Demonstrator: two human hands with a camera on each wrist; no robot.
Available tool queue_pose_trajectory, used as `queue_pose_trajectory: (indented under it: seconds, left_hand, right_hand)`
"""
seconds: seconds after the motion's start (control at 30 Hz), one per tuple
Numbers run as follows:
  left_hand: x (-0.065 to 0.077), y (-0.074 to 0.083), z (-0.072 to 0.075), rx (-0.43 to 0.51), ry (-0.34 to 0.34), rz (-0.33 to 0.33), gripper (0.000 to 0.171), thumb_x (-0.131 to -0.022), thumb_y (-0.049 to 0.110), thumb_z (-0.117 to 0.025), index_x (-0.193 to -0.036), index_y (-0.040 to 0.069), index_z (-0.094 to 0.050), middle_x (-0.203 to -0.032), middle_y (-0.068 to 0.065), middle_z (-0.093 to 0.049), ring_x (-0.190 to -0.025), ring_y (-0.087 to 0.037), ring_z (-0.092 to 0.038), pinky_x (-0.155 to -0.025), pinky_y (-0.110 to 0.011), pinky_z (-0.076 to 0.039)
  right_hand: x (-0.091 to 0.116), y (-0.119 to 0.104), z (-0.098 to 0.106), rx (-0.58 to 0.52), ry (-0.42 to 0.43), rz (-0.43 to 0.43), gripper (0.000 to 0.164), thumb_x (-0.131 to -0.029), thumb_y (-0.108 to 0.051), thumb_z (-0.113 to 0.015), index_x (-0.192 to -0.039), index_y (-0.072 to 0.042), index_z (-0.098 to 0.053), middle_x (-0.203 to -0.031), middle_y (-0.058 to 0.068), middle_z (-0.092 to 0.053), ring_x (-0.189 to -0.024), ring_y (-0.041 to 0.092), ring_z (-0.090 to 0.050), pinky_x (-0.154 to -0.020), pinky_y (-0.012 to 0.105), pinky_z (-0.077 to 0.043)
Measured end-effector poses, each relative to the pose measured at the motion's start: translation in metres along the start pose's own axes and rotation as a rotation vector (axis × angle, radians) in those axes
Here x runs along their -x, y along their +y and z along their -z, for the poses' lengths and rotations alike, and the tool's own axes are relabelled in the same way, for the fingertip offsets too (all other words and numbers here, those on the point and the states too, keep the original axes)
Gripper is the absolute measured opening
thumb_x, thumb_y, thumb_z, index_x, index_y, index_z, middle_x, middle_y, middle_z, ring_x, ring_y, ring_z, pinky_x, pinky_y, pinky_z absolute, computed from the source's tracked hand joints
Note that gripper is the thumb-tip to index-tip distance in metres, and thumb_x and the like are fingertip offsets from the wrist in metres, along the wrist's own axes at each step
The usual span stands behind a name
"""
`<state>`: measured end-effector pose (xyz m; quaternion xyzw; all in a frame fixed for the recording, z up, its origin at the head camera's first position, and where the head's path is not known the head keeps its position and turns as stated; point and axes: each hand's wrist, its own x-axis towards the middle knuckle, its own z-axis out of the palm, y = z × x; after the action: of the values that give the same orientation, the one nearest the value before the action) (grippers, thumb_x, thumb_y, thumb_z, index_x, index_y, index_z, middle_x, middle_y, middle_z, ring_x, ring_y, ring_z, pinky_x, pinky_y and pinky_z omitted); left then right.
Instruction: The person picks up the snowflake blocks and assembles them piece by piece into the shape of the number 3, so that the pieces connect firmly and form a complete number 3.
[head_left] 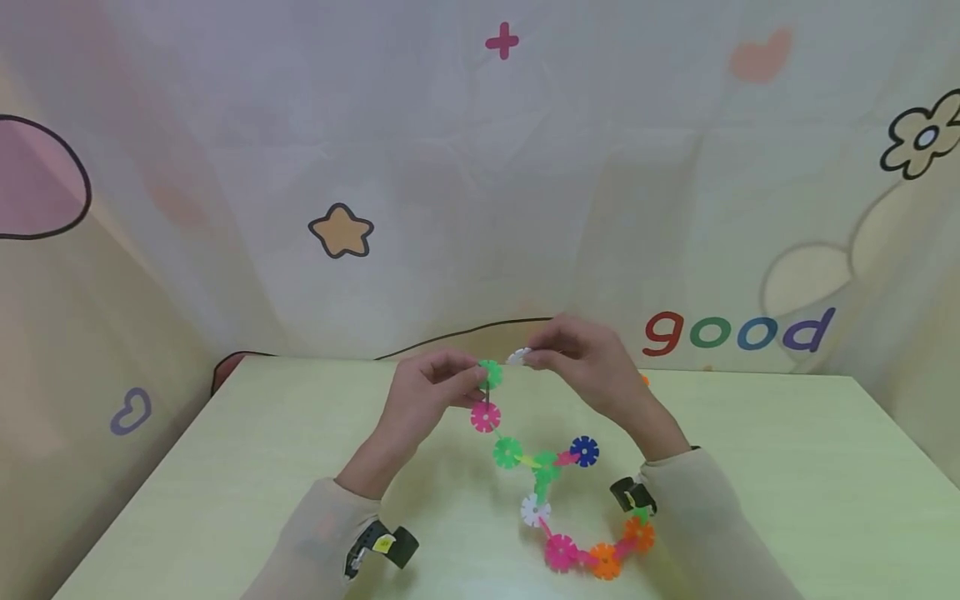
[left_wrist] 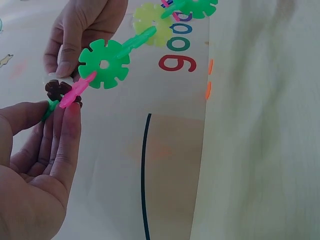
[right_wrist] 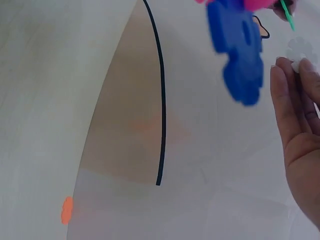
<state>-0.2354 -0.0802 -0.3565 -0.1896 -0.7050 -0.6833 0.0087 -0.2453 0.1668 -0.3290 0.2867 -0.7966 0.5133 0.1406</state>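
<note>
A chain of slotted plastic snowflake discs hangs above the table. My left hand [head_left: 429,387] pinches the green disc [head_left: 491,374] at its upper end. Below that come a brown disc [left_wrist: 57,90], a pink disc [head_left: 485,417] and another green disc [head_left: 507,452]. The chain then branches to a blue disc [head_left: 584,451] and down through a white disc [head_left: 535,510] to pink and orange discs [head_left: 605,562]. My right hand [head_left: 588,362] pinches a separate white disc [right_wrist: 301,48] between thumb and fingers, slightly apart from the green one.
A pale table [head_left: 300,467] lies under both hands. Behind it hangs a printed curtain [head_left: 450,208] with a star and the word "good". An orange disc [right_wrist: 67,210] lies near the table's far edge, partly behind my right wrist. Dark straps [head_left: 378,546] circle both sleeves.
</note>
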Motion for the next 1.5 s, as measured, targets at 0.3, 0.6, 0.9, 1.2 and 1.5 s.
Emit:
queue_pose_trajectory:
  seconds: [0.3,0.6,0.9,1.2,1.5]
  left_hand:
    - [-0.001,0.000,0.001,-0.018,-0.020,-0.022,0.016,-0.101,0.009,-0.073,-0.109,-0.005,-0.075,-0.095,-0.014,-0.076,-0.078,-0.021,-0.077,-0.084,-0.038,-0.065]
    - [0.000,0.000,0.000,-0.028,-0.007,-0.019,0.017,-0.100,0.008,-0.075,-0.109,-0.007,-0.074,-0.095,-0.014,-0.076,-0.078,-0.022,-0.078,-0.084,-0.037,-0.065]
    - [-0.001,-0.001,-0.001,-0.003,-0.008,-0.008,0.014,-0.100,0.005,-0.074,-0.108,-0.007,-0.074,-0.093,-0.015,-0.075,-0.077,-0.023,-0.078,-0.081,-0.039,-0.065]
    - [0.000,-0.002,-0.002,0.001,-0.019,-0.017,0.014,-0.100,0.003,-0.074,-0.107,-0.009,-0.073,-0.092,-0.015,-0.075,-0.076,-0.022,-0.078,-0.080,-0.038,-0.065]
    - [-0.002,-0.002,-0.004,0.024,-0.046,0.017,0.016,-0.101,0.006,-0.073,-0.109,-0.008,-0.073,-0.095,-0.013,-0.074,-0.079,-0.022,-0.078,-0.083,-0.041,-0.065]
  right_hand:
    - [-0.005,0.005,-0.011,-0.052,-0.019,0.104,0.010,-0.093,0.003,-0.079,-0.101,-0.003,-0.076,-0.095,0.010,-0.075,-0.087,0.026,-0.074,-0.085,0.029,-0.062]
    - [-0.003,0.003,-0.014,-0.085,0.002,0.162,0.016,-0.089,0.013,-0.078,-0.096,-0.001,-0.077,-0.091,0.013,-0.076,-0.085,0.024,-0.076,-0.084,0.029,-0.063]
    - [-0.001,0.004,-0.021,-0.114,0.031,0.215,0.013,-0.088,0.015,-0.077,-0.093,0.002,-0.077,-0.088,0.016,-0.076,-0.084,0.025,-0.077,-0.083,0.031,-0.063]
    - [0.001,0.002,-0.026,-0.125,0.053,0.146,0.015,-0.090,0.017,-0.074,-0.094,0.003,-0.077,-0.090,0.011,-0.078,-0.084,0.020,-0.078,-0.083,0.034,-0.064]
    - [0.001,0.003,-0.018,-0.019,0.001,0.122,0.016,-0.090,0.011,-0.077,-0.104,0.002,-0.078,-0.096,0.008,-0.078,-0.090,0.027,-0.077,-0.087,0.030,-0.062]
